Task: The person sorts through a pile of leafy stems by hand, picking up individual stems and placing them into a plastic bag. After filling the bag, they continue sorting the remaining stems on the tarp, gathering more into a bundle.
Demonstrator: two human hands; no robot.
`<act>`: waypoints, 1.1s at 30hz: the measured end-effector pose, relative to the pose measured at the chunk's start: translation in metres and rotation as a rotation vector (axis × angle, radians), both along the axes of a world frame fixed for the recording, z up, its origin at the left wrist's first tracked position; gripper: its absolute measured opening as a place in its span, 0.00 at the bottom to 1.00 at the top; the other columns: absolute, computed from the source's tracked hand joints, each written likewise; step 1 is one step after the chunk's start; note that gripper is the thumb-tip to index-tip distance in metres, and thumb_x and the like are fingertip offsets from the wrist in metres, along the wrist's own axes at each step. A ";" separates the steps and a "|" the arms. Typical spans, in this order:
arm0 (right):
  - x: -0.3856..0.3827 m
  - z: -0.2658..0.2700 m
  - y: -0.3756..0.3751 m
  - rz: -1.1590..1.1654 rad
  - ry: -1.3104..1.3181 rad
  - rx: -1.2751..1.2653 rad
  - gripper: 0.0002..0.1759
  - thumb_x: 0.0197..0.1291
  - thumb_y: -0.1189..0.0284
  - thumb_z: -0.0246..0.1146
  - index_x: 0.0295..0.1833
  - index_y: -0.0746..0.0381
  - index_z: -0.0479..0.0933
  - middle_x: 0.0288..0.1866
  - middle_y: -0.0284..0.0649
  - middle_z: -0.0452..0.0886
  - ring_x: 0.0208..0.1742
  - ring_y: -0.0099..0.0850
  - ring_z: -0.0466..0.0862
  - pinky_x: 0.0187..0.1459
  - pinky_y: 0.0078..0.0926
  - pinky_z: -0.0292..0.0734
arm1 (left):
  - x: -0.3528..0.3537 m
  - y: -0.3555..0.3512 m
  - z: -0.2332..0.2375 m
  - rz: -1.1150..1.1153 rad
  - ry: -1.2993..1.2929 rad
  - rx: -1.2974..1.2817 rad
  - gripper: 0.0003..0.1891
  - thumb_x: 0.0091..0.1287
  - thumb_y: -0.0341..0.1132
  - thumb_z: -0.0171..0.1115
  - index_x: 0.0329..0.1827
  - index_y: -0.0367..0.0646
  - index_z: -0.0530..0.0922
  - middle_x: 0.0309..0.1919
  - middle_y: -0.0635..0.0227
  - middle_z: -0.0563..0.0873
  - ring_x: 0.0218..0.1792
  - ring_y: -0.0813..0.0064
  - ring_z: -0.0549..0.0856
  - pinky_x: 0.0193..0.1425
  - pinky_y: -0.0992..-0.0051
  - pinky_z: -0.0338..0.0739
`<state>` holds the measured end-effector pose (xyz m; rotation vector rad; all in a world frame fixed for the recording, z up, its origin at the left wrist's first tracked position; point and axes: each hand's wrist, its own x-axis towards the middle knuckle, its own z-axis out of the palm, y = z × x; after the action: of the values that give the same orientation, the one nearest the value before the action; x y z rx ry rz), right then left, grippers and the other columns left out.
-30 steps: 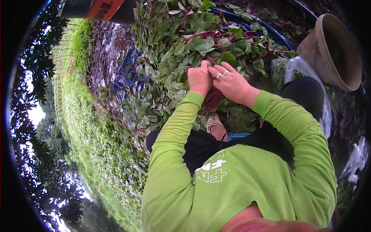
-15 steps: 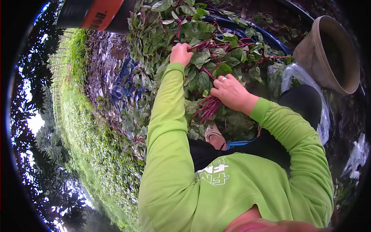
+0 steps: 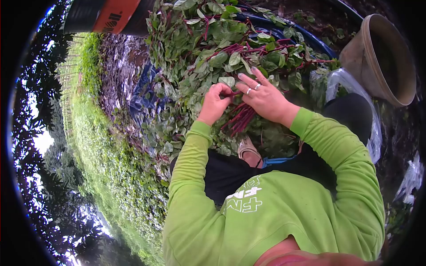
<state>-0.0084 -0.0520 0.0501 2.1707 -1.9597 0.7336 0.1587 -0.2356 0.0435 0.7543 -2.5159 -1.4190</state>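
Observation:
My left hand (image 3: 214,104) is closed, thumb and fingertips pinching a red stem (image 3: 231,94) beside my other hand. My right hand (image 3: 267,97), with rings on two fingers, holds a bunch of red-stemmed leafy greens (image 3: 242,118). Its first fingers are stretched out over the leaves while the bunch stays under the palm and thumb. The cut stem ends point down toward my feet. Beyond both hands lies a large heap of the same greens (image 3: 191,57), with more red stems (image 3: 284,48) lying across it. The leaf ends of the held bunch merge with the heap.
A dark drum with an orange band (image 3: 111,17) stands at the upper left. A brown bucket (image 3: 368,62) leans on its side at the right, near a clear plastic bag (image 3: 375,128). Blue sheeting (image 3: 144,91) lies on the ground. My sandalled foot (image 3: 248,150) is below the bunch.
My left hand has come down from the heap toward the bunch, now pinching a stem beside it. My right hand's fingers have stretched out, with the bunch still beneath them.

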 end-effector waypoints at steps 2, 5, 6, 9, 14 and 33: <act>0.000 -0.001 0.001 0.027 -0.012 0.062 0.05 0.60 0.70 0.61 0.39 0.56 0.82 0.54 0.36 0.82 0.65 0.37 0.78 0.79 0.51 0.61 | 0.009 0.006 0.003 -0.039 -0.058 0.350 0.12 0.60 0.25 0.74 0.46 0.39 0.83 0.44 0.69 0.87 0.49 0.76 0.83 0.56 0.72 0.77; 0.001 0.000 0.003 0.064 -0.014 0.162 0.07 0.60 0.71 0.59 0.42 0.55 0.82 0.46 0.36 0.81 0.55 0.36 0.82 0.70 0.45 0.69 | 0.003 -0.038 0.004 0.076 0.005 0.371 0.11 0.66 0.29 0.72 0.50 0.40 0.87 0.40 0.72 0.89 0.45 0.79 0.84 0.56 0.75 0.78; 0.001 0.000 0.004 0.068 -0.002 0.200 0.07 0.61 0.72 0.59 0.43 0.55 0.82 0.45 0.37 0.81 0.53 0.37 0.82 0.66 0.44 0.72 | -0.006 -0.057 -0.002 0.182 0.041 0.433 0.11 0.67 0.30 0.71 0.50 0.40 0.88 0.39 0.73 0.89 0.43 0.78 0.84 0.55 0.75 0.78; 0.010 0.000 0.006 0.058 -0.008 0.251 0.09 0.63 0.71 0.59 0.46 0.54 0.83 0.44 0.39 0.81 0.51 0.38 0.84 0.55 0.41 0.76 | -0.062 -0.099 -0.011 0.265 0.127 -0.093 0.12 0.70 0.31 0.65 0.54 0.40 0.88 0.39 0.64 0.92 0.44 0.67 0.89 0.56 0.71 0.81; 0.009 0.003 0.010 0.023 0.002 0.281 0.12 0.64 0.70 0.60 0.51 0.53 0.83 0.45 0.40 0.82 0.51 0.38 0.84 0.47 0.39 0.77 | -0.122 -0.130 -0.045 -0.072 -0.157 -0.554 0.16 0.68 0.31 0.62 0.58 0.42 0.87 0.48 0.51 0.89 0.54 0.50 0.87 0.63 0.60 0.80; 0.018 -0.004 0.001 -0.086 0.091 0.080 0.07 0.60 0.70 0.61 0.43 0.60 0.79 0.47 0.43 0.82 0.52 0.38 0.83 0.53 0.40 0.75 | -0.029 -0.015 0.009 -0.252 -0.399 0.546 0.19 0.61 0.22 0.64 0.56 0.38 0.88 0.47 0.69 0.92 0.48 0.79 0.87 0.55 0.75 0.80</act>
<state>0.0094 -0.0513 0.0457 2.1076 -2.0550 0.5430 0.1293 -0.2504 0.0525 0.8994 -2.5867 -2.3025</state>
